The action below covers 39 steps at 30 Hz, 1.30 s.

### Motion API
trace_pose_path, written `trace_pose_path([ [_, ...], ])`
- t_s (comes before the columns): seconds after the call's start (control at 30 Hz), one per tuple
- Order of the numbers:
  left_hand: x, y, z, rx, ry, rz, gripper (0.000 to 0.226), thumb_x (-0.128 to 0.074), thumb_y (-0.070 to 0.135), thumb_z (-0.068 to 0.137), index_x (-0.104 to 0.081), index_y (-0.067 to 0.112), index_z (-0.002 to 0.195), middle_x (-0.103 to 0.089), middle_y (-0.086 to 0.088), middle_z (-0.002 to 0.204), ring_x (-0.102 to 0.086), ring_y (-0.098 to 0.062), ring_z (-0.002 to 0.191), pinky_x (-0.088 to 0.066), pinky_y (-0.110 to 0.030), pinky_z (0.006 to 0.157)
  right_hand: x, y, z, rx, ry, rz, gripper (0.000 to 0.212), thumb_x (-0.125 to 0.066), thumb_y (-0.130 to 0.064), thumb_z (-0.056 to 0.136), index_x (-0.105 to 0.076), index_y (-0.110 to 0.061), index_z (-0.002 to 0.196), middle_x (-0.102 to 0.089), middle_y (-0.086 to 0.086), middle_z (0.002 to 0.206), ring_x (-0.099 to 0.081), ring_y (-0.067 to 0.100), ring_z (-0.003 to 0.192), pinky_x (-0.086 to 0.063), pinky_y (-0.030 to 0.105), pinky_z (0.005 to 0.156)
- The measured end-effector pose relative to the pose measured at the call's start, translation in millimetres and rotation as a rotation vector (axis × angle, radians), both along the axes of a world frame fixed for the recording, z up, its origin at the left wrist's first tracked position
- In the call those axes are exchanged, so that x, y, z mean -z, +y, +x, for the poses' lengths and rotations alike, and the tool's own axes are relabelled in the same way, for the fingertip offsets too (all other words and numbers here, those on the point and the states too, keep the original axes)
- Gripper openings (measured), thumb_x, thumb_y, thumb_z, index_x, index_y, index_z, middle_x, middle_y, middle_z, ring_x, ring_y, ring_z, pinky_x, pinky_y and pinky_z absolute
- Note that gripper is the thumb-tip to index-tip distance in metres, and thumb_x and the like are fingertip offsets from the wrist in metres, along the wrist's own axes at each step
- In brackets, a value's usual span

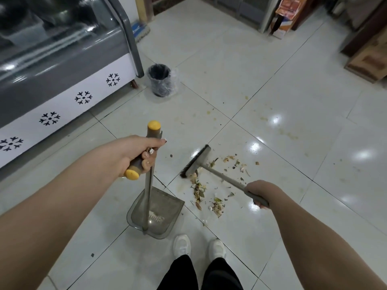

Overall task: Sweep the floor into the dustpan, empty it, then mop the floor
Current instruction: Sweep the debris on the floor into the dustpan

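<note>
Broom (196,161), judged light and stiff, is gripped at handle-end by right hand (261,191); dustpan (161,216) handle is clasped by left hand (134,152).

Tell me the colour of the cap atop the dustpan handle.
The cap is yellow; the head view shows it best.

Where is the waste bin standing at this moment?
In the head view, the waste bin stands left of centre, at the corner of the freezer cabinet, well beyond the dustpan.
</note>
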<state>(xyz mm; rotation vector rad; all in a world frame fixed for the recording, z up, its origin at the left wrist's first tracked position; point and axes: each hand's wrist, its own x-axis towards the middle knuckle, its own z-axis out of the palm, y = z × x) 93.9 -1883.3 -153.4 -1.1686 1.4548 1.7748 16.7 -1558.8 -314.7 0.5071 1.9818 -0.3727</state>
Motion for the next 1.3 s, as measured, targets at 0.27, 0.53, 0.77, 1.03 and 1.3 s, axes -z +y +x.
trace_pose_path([
  [0.27, 4, -17, 23, -0.067, 0.003, 0.014, 0.037, -0.063, 0.029, 0.089, -0.041, 0.017, 0.061, -0.031, 0.006, 0.041, -0.029, -0.003, 0.026, -0.025, -0.008, 0.029, 15, -101, 5, -0.207, -0.046, -0.15, 0.03, -0.045, -0.021, 0.095, -0.047, -0.002, 0.118, -0.052, 0.014, 0.08, -0.047, 0.019, 0.051, -0.042, 0.026, 0.046],
  [0.53, 17, -26, 24, -0.081, 0.011, 0.032, 0.037, -0.062, 0.027, 0.089, -0.04, 0.016, 0.061, -0.033, 0.006, 0.038, -0.029, -0.002, 0.025, -0.025, -0.007, 0.03, 40, -148, 17, -0.392, -0.092, -0.054, 0.018, -0.036, -0.014, 0.095, -0.049, -0.004, 0.088, -0.05, 0.01, 0.07, -0.052, 0.022, 0.063, -0.045, 0.029, 0.058],
  [0.77, 13, -23, 25, -0.006, 0.003, 0.009, 0.038, -0.063, 0.03, 0.089, -0.04, 0.016, 0.062, -0.032, 0.006, 0.037, -0.029, -0.003, 0.025, -0.026, -0.009, 0.03, 11, -57, -11, -0.258, -0.093, 0.05, 0.032, -0.039, -0.02, 0.095, -0.041, -0.004, 0.123, -0.047, 0.01, 0.075, -0.041, 0.017, 0.049, -0.035, 0.025, 0.045],
  [1.03, 2, -24, 38, 0.027, 0.023, -0.032, 0.041, -0.064, 0.031, 0.088, -0.039, 0.016, 0.059, -0.032, 0.005, 0.039, -0.03, -0.004, 0.026, -0.027, -0.009, 0.032, -14, -60, -20, -0.317, -0.094, -0.004, 0.032, -0.043, -0.021, 0.094, -0.045, -0.006, 0.123, -0.047, 0.009, 0.073, -0.04, 0.016, 0.048, -0.035, 0.021, 0.044],
  [1.3, 7, -22, 47, -0.006, 0.014, -0.029, 0.04, -0.064, 0.031, 0.088, -0.039, 0.016, 0.06, -0.033, 0.005, 0.039, -0.03, -0.004, 0.026, -0.027, -0.01, 0.031, 17, -119, 18, -0.391, -0.078, -0.024, 0.016, -0.04, -0.02, 0.097, -0.042, -0.006, 0.105, -0.046, 0.009, 0.077, -0.047, 0.017, 0.051, -0.039, 0.025, 0.05],
])
